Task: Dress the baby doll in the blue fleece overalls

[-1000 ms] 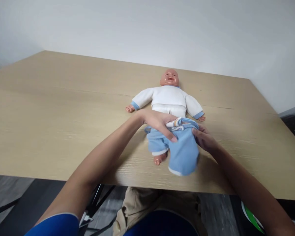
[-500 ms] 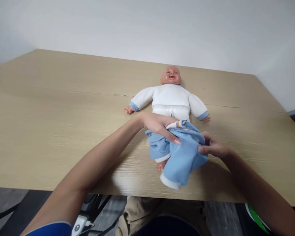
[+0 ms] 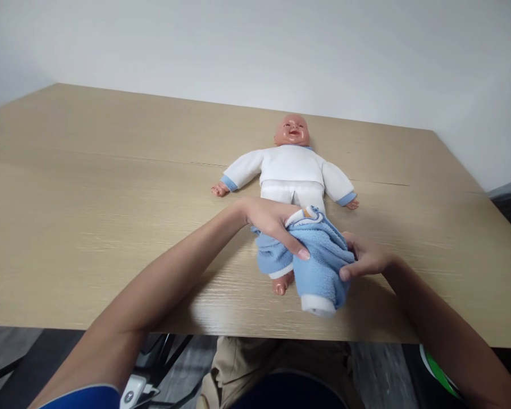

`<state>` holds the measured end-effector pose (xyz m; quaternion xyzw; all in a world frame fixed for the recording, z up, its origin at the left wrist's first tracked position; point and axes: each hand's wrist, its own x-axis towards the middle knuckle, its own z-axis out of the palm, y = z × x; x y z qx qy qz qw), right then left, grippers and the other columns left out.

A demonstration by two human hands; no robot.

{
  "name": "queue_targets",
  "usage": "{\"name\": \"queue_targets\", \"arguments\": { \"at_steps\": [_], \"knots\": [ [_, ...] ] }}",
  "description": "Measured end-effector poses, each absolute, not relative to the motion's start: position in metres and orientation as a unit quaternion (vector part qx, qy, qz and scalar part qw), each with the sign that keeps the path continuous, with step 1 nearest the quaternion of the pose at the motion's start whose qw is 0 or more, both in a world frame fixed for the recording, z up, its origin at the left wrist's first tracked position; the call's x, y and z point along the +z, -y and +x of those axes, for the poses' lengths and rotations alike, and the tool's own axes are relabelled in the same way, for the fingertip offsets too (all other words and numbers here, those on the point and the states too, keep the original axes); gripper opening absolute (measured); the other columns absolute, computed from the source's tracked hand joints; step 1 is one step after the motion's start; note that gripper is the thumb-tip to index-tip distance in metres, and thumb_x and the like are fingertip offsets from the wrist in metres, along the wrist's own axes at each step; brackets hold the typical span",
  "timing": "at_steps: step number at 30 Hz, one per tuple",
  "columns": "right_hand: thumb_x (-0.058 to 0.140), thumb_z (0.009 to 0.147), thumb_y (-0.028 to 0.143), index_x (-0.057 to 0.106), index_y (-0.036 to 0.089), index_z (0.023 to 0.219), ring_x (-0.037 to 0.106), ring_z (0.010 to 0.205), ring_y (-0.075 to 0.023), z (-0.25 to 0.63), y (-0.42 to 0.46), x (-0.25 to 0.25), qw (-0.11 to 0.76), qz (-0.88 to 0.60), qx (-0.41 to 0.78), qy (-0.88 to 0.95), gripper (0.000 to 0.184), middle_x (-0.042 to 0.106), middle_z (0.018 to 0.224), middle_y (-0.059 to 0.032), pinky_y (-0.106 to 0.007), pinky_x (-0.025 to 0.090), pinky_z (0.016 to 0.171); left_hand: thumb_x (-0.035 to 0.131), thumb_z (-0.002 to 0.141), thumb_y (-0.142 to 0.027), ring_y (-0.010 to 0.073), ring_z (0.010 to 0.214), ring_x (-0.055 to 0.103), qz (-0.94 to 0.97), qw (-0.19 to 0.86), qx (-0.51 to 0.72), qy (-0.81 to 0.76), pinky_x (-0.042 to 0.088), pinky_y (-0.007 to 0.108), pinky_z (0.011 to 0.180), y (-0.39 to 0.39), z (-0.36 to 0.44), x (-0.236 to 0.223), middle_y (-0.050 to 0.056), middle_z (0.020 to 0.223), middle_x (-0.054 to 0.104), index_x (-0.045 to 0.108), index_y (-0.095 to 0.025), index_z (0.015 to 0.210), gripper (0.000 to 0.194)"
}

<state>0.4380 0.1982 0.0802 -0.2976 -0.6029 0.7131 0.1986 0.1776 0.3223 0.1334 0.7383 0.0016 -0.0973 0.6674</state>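
A baby doll (image 3: 292, 168) in a white top lies on its back on the wooden table (image 3: 89, 199), head toward the wall. Light blue trousers (image 3: 319, 264) with white cuffs are bunched low around its legs, and white cloth shows at its hips. My left hand (image 3: 275, 223) reaches across and grips the trousers' waistband on the doll's left side, fingers pressed onto the fabric. My right hand (image 3: 364, 258) pinches the trousers on the other side. One bare doll foot (image 3: 281, 284) sticks out of a trouser leg.
The table's near edge runs just below the doll's feet. Under it show my beige trousers (image 3: 255, 363), black chair or table legs at the lower left, and a green and white object (image 3: 440, 378) on the floor at the lower right.
The blue trousers have slid down toward the doll's feet, baring more white cloth at its hips. My right hand moved toward me with the fabric. The raised trouser leg has dropped.
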Motion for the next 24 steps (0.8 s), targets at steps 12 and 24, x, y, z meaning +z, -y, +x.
{"name": "queue_targets", "arguments": {
  "at_steps": [12,24],
  "knots": [
    [0.090,0.089,0.077,0.069,0.023,0.084,0.043,0.064,-0.0128,0.435,-0.193,0.066,0.329,-0.397,0.679,0.523,0.058,0.053,0.074,0.0040,-0.025,0.042,0.057,0.104,0.078,-0.048,0.0321,0.109,0.084,0.702,0.705,-0.093,-0.034,0.073,0.041,0.101,-0.319,0.174,0.129,0.012,0.117,0.088,0.083,-0.016,0.113,0.052],
    [0.100,0.079,0.069,0.080,0.021,0.094,0.058,0.070,-0.0166,0.440,-0.196,0.087,0.222,-0.287,0.688,0.628,0.054,0.066,0.080,0.0014,-0.026,0.050,0.061,0.107,0.076,-0.041,0.0313,0.113,0.084,0.702,0.705,-0.103,-0.012,0.072,0.040,0.106,-0.317,0.176,0.132,0.011,0.110,0.090,0.088,-0.015,0.111,0.047]
  ]
}}
